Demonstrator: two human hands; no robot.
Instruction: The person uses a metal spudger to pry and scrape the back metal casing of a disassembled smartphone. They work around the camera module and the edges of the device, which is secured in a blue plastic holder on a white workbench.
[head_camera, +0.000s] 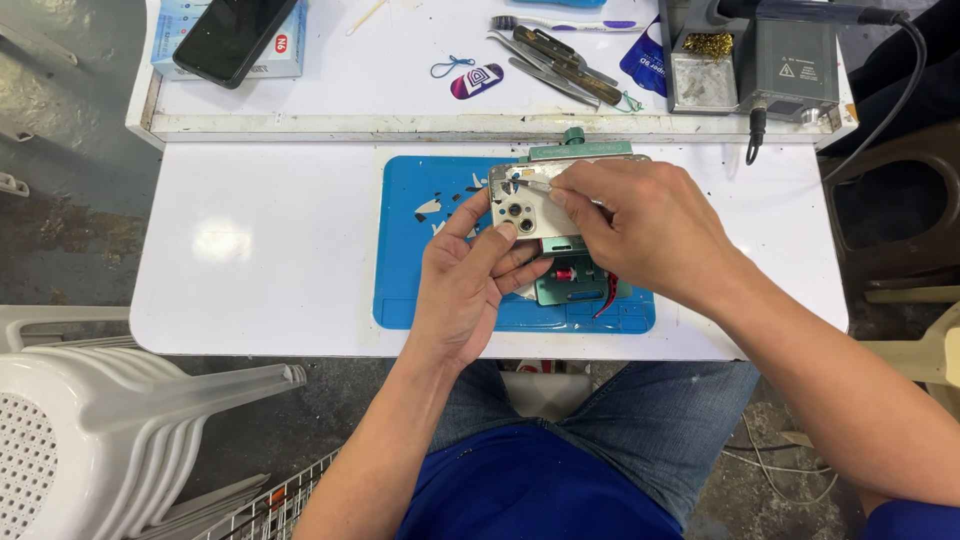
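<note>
The right hand (640, 225) pinches a thin metal tool (533, 183) in a closed grip, its tip on the upper corner of the silver phone body (520, 210). The left hand (468, 280) grips that phone body from below, thumb beside the camera lenses. The phone sits in a green clamp fixture (572, 282) on a blue mat (420, 260) on the white bench (260, 250), with tweezers (550, 60) and a soldering station (790, 60) on the shelf behind.

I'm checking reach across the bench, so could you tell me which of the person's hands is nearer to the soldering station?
Right. The right hand works over the phone, below the soldering station. The left hand is lower and farther left.
</note>
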